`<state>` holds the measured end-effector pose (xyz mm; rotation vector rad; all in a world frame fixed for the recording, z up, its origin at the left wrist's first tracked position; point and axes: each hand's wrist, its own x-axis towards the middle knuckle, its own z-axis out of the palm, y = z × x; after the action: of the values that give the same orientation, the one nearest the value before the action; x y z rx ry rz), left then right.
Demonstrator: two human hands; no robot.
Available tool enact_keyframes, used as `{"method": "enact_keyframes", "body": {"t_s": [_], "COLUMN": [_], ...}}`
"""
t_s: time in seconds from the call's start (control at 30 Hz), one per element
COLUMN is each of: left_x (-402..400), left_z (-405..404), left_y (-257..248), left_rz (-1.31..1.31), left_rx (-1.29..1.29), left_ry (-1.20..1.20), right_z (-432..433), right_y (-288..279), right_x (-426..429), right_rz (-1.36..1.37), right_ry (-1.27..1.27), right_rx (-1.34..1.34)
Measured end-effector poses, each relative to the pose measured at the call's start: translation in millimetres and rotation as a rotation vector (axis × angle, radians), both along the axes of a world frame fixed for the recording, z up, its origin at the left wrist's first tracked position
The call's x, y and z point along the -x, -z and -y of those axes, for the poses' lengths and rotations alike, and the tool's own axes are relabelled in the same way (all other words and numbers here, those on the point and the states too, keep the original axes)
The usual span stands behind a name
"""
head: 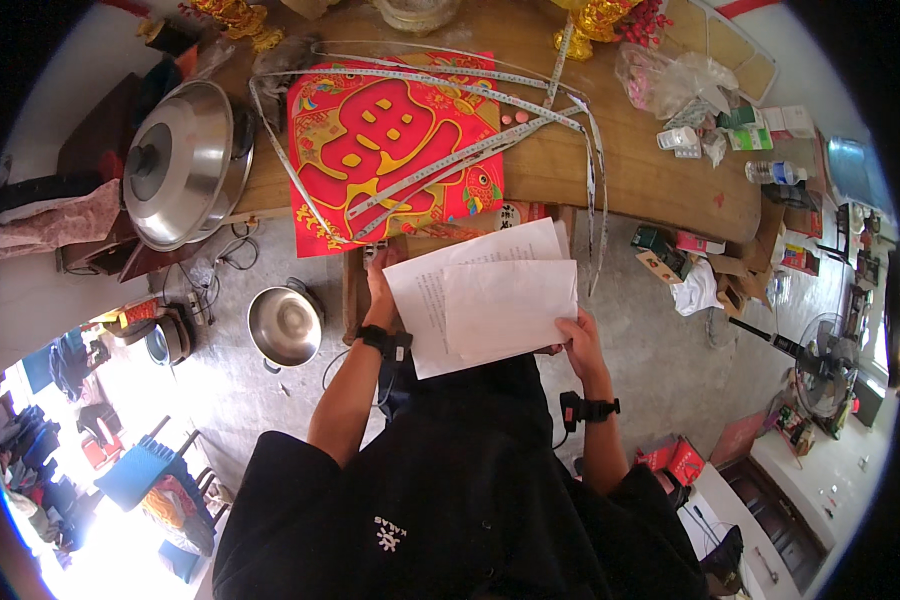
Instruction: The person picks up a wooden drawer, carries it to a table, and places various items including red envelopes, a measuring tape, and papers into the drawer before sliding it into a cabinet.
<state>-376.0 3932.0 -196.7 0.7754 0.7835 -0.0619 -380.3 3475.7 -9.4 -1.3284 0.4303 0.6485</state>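
Note:
Several white paper sheets [495, 300] are fanned above my lap, and some bear printed text. My right hand [581, 341] grips their right side, the thumb on top. At the left edge of the sheets is my left hand [379, 281]; paper partly covers its fingers, so its hold is unclear. Just beyond the sheets lies a red and gold festive print [397, 142], overhanging the front of the wooden table [630, 169]. A folding ruler or measuring tape [450, 161] zigzags across the print, and one loop hangs past the table edge.
A lidded steel pot [180, 165] stands at the table's left. An open steel pan [285, 326] sits on the floor. Medicine boxes [750, 127], a water bottle [775, 172] and plastic bags [675, 79] lie at the right. Behind them is an electric fan [825, 364].

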Motion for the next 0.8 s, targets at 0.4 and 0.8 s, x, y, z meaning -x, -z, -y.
{"method": "enact_keyframes", "body": {"t_s": [0.4,0.8], "left_x": [37,0], "left_z": [13,5], "left_y": [-59,-87], "left_rz": [-0.286,0.042], "left_rx": [0.291,0.244], "left_ry": [0.188,0.364], "right_z": [0,0], "right_y": [135,109], "right_x": [-44,-85], "right_rz": [0.178,0.228], "right_ry": [-0.220,-0.088], "right_rx": [0.602,0.445]}}
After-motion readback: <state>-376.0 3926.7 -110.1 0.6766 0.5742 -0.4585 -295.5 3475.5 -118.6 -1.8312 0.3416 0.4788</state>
